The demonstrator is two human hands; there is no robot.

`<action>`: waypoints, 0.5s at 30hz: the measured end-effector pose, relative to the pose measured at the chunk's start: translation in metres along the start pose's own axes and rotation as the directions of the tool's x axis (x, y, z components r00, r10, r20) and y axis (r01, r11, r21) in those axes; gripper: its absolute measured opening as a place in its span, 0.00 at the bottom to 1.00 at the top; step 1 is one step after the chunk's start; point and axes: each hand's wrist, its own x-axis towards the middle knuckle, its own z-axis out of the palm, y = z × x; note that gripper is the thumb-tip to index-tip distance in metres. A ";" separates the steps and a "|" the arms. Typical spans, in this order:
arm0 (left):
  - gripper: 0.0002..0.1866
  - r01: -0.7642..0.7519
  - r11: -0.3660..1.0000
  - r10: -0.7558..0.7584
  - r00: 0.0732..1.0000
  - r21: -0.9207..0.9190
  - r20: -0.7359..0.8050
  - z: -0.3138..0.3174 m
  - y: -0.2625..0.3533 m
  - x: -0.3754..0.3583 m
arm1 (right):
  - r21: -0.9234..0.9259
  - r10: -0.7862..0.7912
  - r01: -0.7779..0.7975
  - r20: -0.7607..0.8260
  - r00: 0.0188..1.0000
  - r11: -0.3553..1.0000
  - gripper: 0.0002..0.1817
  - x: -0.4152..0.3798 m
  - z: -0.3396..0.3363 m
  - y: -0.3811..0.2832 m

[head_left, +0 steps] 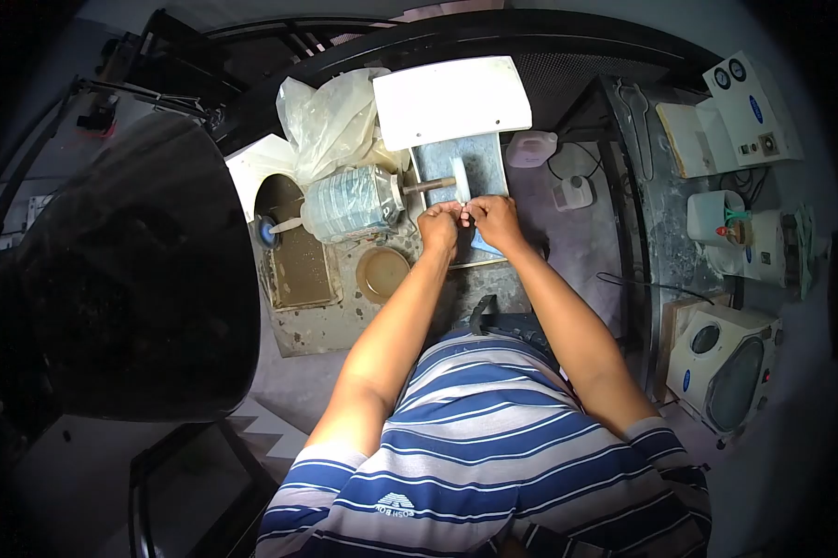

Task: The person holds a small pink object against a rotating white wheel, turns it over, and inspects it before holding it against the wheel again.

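Observation:
My left hand (pixel 438 230) and my right hand (pixel 496 223) meet just below a white polishing wheel (pixel 461 175). Fingers of both hands are pinched together at the wheel's lower edge, on a small thing that I cannot make out. The wheel sits on a shaft (pixel 428 185) that comes out of a motor (pixel 349 203) wrapped in clear plastic. Under the wheel is a grey-blue tray (pixel 488 153), with a white hood panel (pixel 451 102) behind it. A blue patch (pixel 486 244) shows in the tray beneath my right hand.
At the motor's other end is a small blue wheel (pixel 268 232) over a brown-stained basin (pixel 303 289). A round bowl (pixel 382 273) stands left of my left forearm. Plastic bags (pixel 326 121) lie behind the motor. Pink jug (pixel 531 148) and white machines (pixel 742 116) are right; a large dark shape (pixel 131 270) fills the left.

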 end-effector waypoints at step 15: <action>0.07 0.053 0.991 -0.053 0.999 0.124 -0.005 -0.004 0.009 0.015 | -0.075 -0.023 0.021 -0.022 0.999 0.997 0.07 0.000 0.016 0.011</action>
